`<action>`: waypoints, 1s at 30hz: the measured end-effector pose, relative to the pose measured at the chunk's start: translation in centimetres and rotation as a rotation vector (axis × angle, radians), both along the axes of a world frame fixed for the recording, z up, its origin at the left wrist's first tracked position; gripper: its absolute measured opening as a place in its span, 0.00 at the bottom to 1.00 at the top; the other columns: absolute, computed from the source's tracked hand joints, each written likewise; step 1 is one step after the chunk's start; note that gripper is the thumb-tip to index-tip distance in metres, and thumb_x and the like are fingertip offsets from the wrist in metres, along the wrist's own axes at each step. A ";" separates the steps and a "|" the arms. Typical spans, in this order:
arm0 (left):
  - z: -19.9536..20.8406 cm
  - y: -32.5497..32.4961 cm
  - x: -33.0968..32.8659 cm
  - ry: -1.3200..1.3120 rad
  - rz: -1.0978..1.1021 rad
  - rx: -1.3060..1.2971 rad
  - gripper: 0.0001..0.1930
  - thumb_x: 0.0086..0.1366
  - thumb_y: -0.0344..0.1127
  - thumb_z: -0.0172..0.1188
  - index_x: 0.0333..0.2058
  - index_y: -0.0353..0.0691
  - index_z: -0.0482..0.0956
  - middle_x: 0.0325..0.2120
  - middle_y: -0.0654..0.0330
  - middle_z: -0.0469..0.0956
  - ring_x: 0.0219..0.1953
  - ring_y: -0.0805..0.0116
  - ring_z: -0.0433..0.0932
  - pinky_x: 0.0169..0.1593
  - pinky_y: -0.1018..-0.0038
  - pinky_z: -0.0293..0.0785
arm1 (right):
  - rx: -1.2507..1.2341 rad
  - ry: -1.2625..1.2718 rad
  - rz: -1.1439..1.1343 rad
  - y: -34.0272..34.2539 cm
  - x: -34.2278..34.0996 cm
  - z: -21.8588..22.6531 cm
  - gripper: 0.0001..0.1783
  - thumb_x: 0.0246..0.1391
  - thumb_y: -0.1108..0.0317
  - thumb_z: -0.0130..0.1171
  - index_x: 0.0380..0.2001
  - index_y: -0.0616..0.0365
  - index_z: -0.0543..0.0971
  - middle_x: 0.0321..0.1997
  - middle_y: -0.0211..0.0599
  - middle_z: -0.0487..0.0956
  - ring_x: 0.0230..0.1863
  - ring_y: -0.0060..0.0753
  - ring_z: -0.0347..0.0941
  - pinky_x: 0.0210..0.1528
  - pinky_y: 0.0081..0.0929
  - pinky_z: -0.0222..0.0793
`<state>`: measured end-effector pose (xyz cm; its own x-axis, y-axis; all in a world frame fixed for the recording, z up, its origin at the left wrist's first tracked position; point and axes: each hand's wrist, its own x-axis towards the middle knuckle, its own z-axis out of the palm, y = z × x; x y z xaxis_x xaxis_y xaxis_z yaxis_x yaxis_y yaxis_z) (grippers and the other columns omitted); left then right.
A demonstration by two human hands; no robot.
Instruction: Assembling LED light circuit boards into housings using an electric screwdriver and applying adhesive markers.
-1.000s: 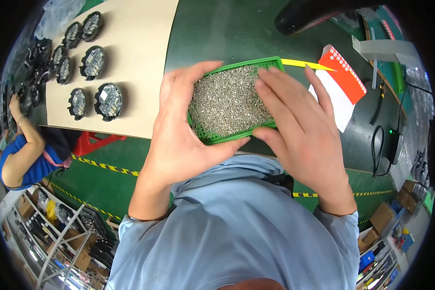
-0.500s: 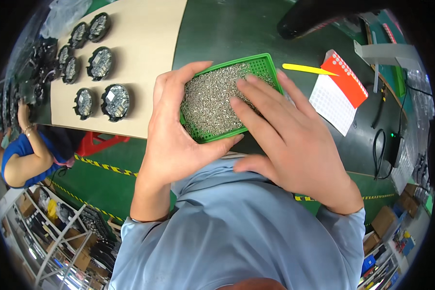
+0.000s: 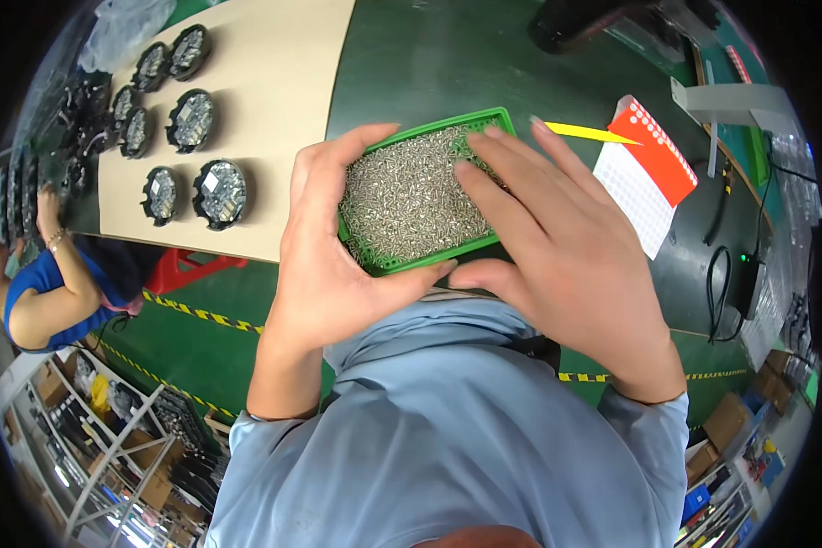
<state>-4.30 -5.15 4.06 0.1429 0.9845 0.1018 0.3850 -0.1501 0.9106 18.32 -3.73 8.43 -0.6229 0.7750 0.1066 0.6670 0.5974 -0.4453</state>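
Observation:
My left hand (image 3: 324,233) is closed on the left end of a green plastic basket (image 3: 402,268), fingers along the far-left wall and thumb on the near edge. A thick layer of tiny silver metal pieces, which look like screws (image 3: 406,196), fills it. Over the basket's right end lies my right hand (image 3: 557,247), fingers stretched and spread across the pieces. Its thumb sits beside the near edge; whether it touches is hard to tell. The right wall is mostly hidden under that hand.
Several round black housings with circuit boards (image 3: 219,194) stand on a beige board (image 3: 283,110) at left. To the right lie a yellow strip-like tool (image 3: 594,133) and red-and-white sticker sheets (image 3: 653,164) on the dark green table (image 3: 429,55). A co-worker (image 3: 55,292) is at far left.
My right hand has shifted slightly right and its thumb has come closer to the basket's near edge. The metal pieces now spread further toward the right end. My left hand keeps its hold.

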 end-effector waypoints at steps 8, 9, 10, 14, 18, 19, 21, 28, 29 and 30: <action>0.5 0.0 -1.0 0.078 -0.077 -0.021 0.52 0.36 0.29 0.82 0.64 0.30 0.67 0.54 0.54 0.72 0.58 0.62 0.73 0.64 0.68 0.69 | 0.032 0.196 0.052 0.4 2.2 0.6 0.23 0.63 0.58 0.61 0.53 0.67 0.80 0.58 0.51 0.81 0.62 0.53 0.76 0.70 0.50 0.65; 0.5 0.0 -1.1 0.085 -0.096 -0.007 0.53 0.36 0.30 0.82 0.64 0.30 0.67 0.55 0.53 0.72 0.59 0.62 0.73 0.65 0.68 0.68 | 0.113 0.232 0.017 0.5 2.8 0.1 0.18 0.68 0.68 0.51 0.54 0.68 0.79 0.55 0.50 0.82 0.61 0.50 0.78 0.69 0.48 0.65; 0.6 -0.1 -1.1 0.083 -0.096 -0.005 0.53 0.36 0.30 0.82 0.64 0.30 0.67 0.55 0.53 0.72 0.59 0.62 0.73 0.65 0.68 0.68 | 0.117 0.357 -0.097 0.7 2.8 -1.0 0.18 0.69 0.68 0.49 0.54 0.69 0.79 0.55 0.49 0.82 0.59 0.46 0.79 0.68 0.46 0.66; 0.8 -0.4 -0.4 -0.144 -0.174 -0.110 0.52 0.35 0.31 0.82 0.63 0.29 0.67 0.57 0.51 0.71 0.61 0.60 0.71 0.66 0.67 0.66 | -0.421 1.055 -0.439 0.1 0.4 -3.5 0.21 0.74 0.63 0.47 0.57 0.69 0.77 0.56 0.43 0.80 0.58 0.35 0.75 0.62 0.28 0.67; 0.5 -0.5 -0.2 -0.294 -0.257 -0.178 0.53 0.35 0.32 0.82 0.64 0.31 0.68 0.60 0.49 0.69 0.65 0.56 0.67 0.68 0.64 0.61 | -0.705 1.210 -0.353 -1.2 -0.9 -2.9 0.34 0.75 0.50 0.33 0.63 0.73 0.68 0.56 0.52 0.78 0.62 0.44 0.74 0.65 0.39 0.70; 0.1 -0.1 -0.1 -0.380 -0.227 -0.189 0.52 0.38 0.36 0.81 0.65 0.30 0.67 0.62 0.49 0.67 0.67 0.56 0.65 0.69 0.64 0.60 | -0.707 1.213 -0.348 -0.9 -1.1 -2.9 0.34 0.75 0.50 0.33 0.63 0.73 0.68 0.56 0.52 0.78 0.62 0.44 0.74 0.65 0.39 0.70; -0.4 0.7 0.8 -0.590 -0.150 -0.194 0.46 0.54 0.46 0.72 0.67 0.28 0.64 0.67 0.48 0.63 0.69 0.57 0.63 0.70 0.64 0.59 | -0.778 1.273 -0.491 0.1 -1.8 -3.1 0.33 0.76 0.51 0.31 0.63 0.72 0.68 0.56 0.53 0.77 0.61 0.45 0.75 0.64 0.39 0.71; 1.9 0.2 3.6 -0.811 0.106 -0.376 0.25 0.77 0.42 0.46 0.63 0.28 0.68 0.51 0.54 0.77 0.53 0.71 0.76 0.58 0.74 0.70 | -0.788 1.328 -0.463 1.2 -1.2 -3.8 0.32 0.77 0.53 0.28 0.64 0.72 0.67 0.58 0.53 0.77 0.63 0.46 0.74 0.65 0.40 0.70; 1.9 0.3 3.1 -0.830 0.061 -0.372 0.25 0.77 0.42 0.46 0.62 0.29 0.69 0.51 0.54 0.77 0.53 0.71 0.76 0.58 0.74 0.70 | -0.746 1.274 -0.456 1.0 -1.3 -3.9 0.33 0.76 0.53 0.29 0.64 0.72 0.67 0.58 0.53 0.77 0.62 0.46 0.74 0.65 0.40 0.70; 2.1 -0.2 2.6 -0.850 0.019 -0.379 0.25 0.77 0.43 0.47 0.62 0.29 0.69 0.50 0.54 0.77 0.53 0.72 0.76 0.58 0.74 0.70 | -0.730 1.266 -0.431 0.1 -1.3 -3.4 0.33 0.76 0.52 0.31 0.64 0.72 0.67 0.58 0.53 0.77 0.62 0.46 0.74 0.66 0.40 0.70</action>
